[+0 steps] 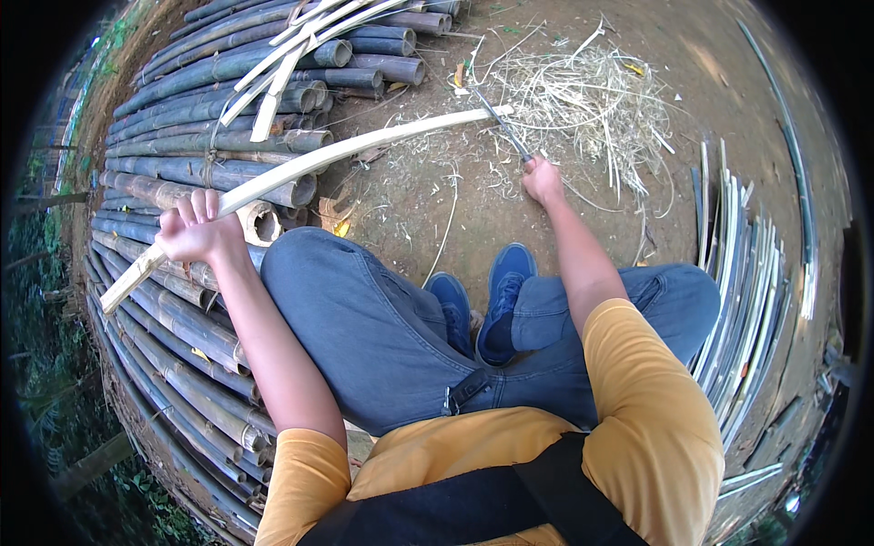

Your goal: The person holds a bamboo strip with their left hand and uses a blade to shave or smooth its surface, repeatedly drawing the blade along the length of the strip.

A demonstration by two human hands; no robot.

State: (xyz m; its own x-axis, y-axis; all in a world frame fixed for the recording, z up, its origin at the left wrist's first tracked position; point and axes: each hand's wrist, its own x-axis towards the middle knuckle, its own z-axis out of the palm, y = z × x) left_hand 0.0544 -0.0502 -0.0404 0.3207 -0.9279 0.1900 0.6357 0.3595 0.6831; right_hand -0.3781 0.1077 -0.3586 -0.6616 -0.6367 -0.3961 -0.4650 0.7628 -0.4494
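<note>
My left hand (202, 227) is wrapped round a long, pale split bamboo strip (364, 142) near its lower left end. The strip slants up and away to the right, its far end above the ground. In my right hand (544, 181), the fingers are closed on the handle of a knife (513, 137) with a narrow dark blade. The blade points away from me and crosses the strip close to its far end. Whether the edge is cutting into the bamboo I cannot tell. My right fingers mostly cover the handle.
Stacked dark bamboo poles (237, 168) lie along my left, with several pale strips (273, 91) on top at the back. A heap of curly shavings (596, 114) covers the soil ahead. Many split strips (746, 291) lie to my right. My shoes (501, 300) stand between.
</note>
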